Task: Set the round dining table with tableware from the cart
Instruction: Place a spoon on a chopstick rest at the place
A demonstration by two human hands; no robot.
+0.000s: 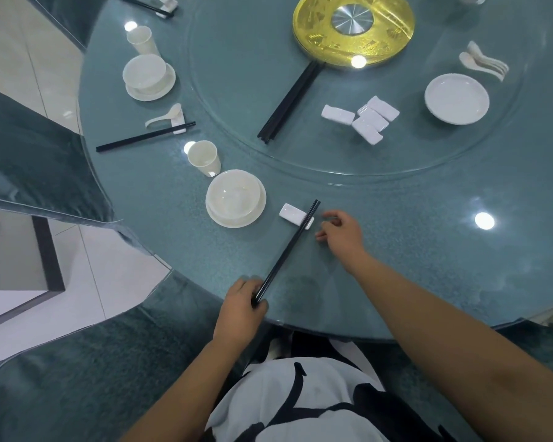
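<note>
Teal glass table (396, 250): left hand (241, 306) pinches chopsticks (288, 250); right hand (340, 231) hovers, fingers relaxed.

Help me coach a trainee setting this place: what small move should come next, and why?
Probably let go of the chopsticks. Their tips already lie across the chopstick rest beside the bowl, while the left hand grips their near end and the right hand hovers open beside the rest.

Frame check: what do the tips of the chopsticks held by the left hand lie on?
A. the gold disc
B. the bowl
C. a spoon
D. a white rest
D: the left hand holds the chopsticks at their near end, and their far end lies across the white rest beside the bowl.
</note>
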